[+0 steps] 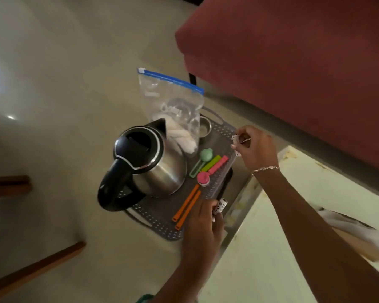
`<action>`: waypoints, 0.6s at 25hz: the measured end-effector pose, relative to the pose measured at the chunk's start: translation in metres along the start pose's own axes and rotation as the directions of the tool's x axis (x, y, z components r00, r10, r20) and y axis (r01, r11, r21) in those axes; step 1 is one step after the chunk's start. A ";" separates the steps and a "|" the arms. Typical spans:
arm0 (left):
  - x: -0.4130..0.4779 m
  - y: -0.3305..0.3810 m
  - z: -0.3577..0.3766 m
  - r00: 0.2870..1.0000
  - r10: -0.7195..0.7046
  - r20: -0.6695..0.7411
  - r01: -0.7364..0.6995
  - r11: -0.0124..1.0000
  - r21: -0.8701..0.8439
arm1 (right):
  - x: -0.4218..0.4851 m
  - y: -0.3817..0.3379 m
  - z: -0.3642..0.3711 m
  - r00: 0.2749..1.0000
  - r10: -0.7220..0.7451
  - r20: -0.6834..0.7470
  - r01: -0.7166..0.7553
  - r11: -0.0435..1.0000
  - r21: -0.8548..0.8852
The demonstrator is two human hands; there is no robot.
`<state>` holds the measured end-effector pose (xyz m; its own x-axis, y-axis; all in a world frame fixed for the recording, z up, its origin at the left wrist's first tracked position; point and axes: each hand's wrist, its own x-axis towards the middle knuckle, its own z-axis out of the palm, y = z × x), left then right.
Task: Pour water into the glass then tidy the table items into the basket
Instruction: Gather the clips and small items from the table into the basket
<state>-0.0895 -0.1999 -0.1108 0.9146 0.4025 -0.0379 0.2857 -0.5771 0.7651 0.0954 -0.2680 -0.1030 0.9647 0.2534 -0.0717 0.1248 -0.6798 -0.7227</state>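
A grey perforated basket (224, 130) sits on the floor. Inside it stand a steel kettle (153, 165) with a black handle, a small steel cup (204, 127), a clear zip bag (173, 101) with a blue seal, and several coloured clips: green (206, 162), pink (214, 166) and orange (187, 205). My left hand (204, 224) grips a small white patterned tube (220, 205) at the basket's near right edge. My right hand (257, 147) pinches a small white item (235, 138) over the basket's right rim.
A dark red sofa (293, 62) fills the upper right. A pale green table edge (293, 226) runs along the right, with papers on it. Wooden furniture legs (31, 270) stand at the left on the tiled floor.
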 end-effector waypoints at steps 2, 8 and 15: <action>0.004 -0.007 -0.009 0.999 -0.034 0.024 0.034 0.999 -0.031 | 0.027 -0.001 0.026 0.998 0.047 0.051 -0.042 0.995 -0.089; 0.026 -0.027 -0.018 0.993 -0.110 0.029 0.112 0.992 -0.058 | 0.053 0.004 0.085 0.953 0.300 -0.048 -0.304 0.938 -0.166; 0.047 -0.034 -0.017 0.994 -0.112 0.002 0.112 0.992 -0.052 | 0.056 -0.001 0.105 0.897 0.440 -0.049 -0.437 0.862 -0.256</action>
<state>-0.0614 -0.1497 -0.1276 0.8775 0.4633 -0.1241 0.3708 -0.4910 0.7883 0.1250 -0.1808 -0.1785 0.9313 -0.1055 -0.3486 -0.2546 -0.8730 -0.4160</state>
